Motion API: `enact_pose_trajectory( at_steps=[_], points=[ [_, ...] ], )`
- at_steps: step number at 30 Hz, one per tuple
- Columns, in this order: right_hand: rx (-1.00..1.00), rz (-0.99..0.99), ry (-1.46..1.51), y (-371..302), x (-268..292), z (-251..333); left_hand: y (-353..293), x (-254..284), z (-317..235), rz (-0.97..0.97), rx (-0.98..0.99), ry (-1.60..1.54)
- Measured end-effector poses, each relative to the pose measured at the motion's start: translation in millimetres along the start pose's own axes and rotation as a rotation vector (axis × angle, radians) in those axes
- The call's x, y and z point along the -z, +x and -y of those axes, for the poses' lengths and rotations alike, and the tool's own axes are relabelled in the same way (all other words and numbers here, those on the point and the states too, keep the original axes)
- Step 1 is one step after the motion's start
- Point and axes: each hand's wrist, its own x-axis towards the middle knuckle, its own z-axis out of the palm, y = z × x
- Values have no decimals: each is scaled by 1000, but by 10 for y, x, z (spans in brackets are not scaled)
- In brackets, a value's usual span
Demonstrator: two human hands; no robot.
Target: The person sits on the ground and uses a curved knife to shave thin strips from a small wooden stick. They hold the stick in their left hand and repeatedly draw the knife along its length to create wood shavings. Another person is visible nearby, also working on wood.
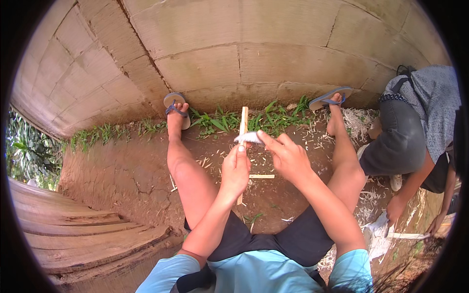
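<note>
My left hand [235, 170] is closed around a pale, narrow wooden stick [244, 116], its thumb pressed along the wood. The stick stands lengthwise away from me, and its lower end shows below the hand. In my right hand [289, 157] is a knife [250, 138], the forefinger stretched along its back. The bright blade lies across the stick just above my left thumb. Its handle is hidden in my fingers. Another short pale stick [262, 176] lies crosswise on the soil beneath my hands.
A block wall [205, 68] rises ahead, with grass [220, 119] at its foot. Wood shavings [359, 124] litter the brown soil. At the right a co-worker crouches, a hand [394, 210] near a long pale strip [408, 236]. Wooden planks [83, 229] lie at the left.
</note>
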Motion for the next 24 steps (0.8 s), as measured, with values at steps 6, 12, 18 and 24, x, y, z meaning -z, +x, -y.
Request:
enact_pose_trajectory(
  at_steps=[6, 12, 18, 24],
  points=[
    [-230, -303, -86, 405, 305, -568, -131, -289, 64, 193, -2, 13],
    [-136, 74, 89, -52, 266, -57, 95, 72, -51, 68, 243, -286],
    [-42, 147, 187, -100, 92, 78, 60, 47, -104, 83, 159, -281],
    [36, 116, 94, -51, -7, 37, -36, 78, -121, 130, 108, -189]
  ],
)
